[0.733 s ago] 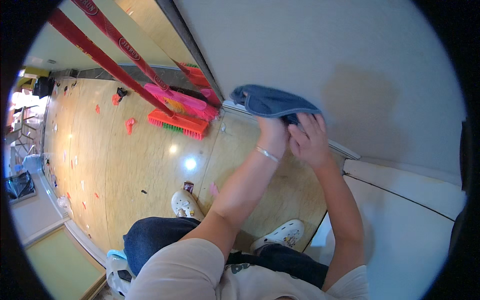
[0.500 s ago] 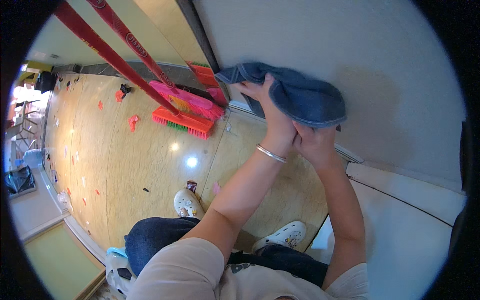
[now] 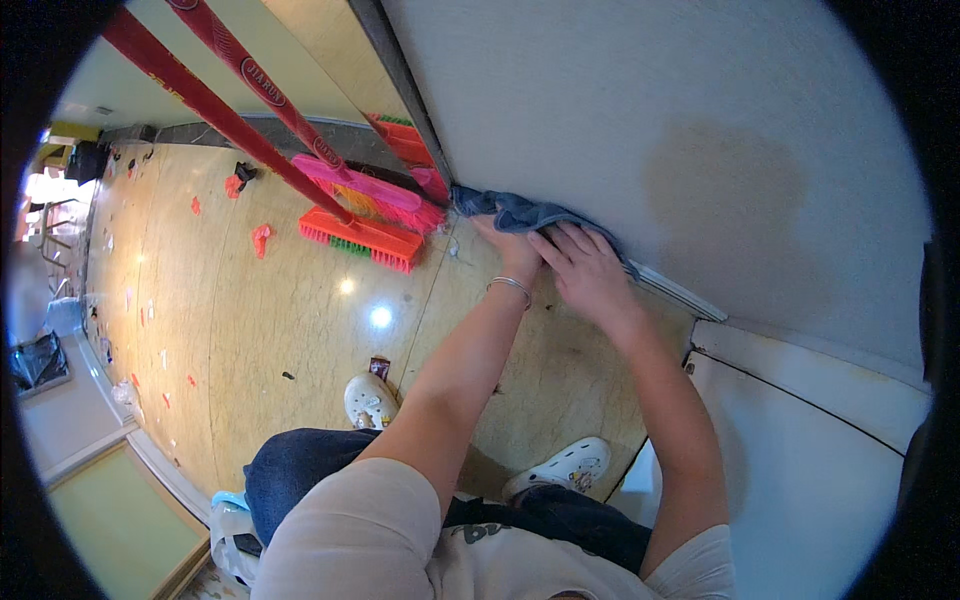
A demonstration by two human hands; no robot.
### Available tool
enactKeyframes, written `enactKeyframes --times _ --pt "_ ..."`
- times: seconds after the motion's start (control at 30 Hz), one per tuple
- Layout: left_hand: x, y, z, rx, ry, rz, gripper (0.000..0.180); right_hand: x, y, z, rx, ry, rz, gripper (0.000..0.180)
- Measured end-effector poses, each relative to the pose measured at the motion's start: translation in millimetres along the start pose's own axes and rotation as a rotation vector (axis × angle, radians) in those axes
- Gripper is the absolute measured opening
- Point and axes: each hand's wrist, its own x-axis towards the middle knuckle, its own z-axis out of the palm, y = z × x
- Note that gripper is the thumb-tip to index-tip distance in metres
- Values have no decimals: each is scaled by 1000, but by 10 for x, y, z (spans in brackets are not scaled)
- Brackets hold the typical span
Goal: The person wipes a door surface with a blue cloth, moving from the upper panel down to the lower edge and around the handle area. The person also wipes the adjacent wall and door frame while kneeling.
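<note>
A dark blue cloth (image 3: 528, 212) lies bunched along the foot of the grey upright panel (image 3: 600, 90), pressed into the metal strip (image 3: 678, 292) at its lower edge. My left hand (image 3: 508, 246), with a silver bangle on the wrist, holds the cloth near its left end; its fingertips are partly hidden by the fabric. Beside it, my right hand (image 3: 590, 272) rests palm down, its fingers stretched out and a little apart over the cloth. A darker, damp-looking patch (image 3: 730, 185) shows on the panel above and to the right.
Two brooms, a red-orange one (image 3: 362, 238) and a pink one (image 3: 385, 198), lean to the left of my hands. Scraps such as a red piece (image 3: 262, 240) and a dark wrapper (image 3: 379, 368) litter the floor. A white ledge (image 3: 790, 450) stands at right.
Both hands have moved down the panel with the cloth, from its lower face to the bottom edge. My right hand has come out from under the cloth and flattened on top.
</note>
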Motion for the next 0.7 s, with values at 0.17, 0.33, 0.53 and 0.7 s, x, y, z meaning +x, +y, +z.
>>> enactKeyframes --times 0.17,0.33,0.53,0.7 --pt "-29 46 19 -518 45 -128 58 168 -153 -51 253 -272 289 68" --pt "-272 -132 -2 -140 -129 -35 62 -4 -76 159 238 -163 282 68" --pt "-196 -186 226 -71 56 -118 64 -184 -17 206 209 -161 357 67" --pt "202 -207 -47 55 231 162 39 86 -136 332 174 -243 295 62"
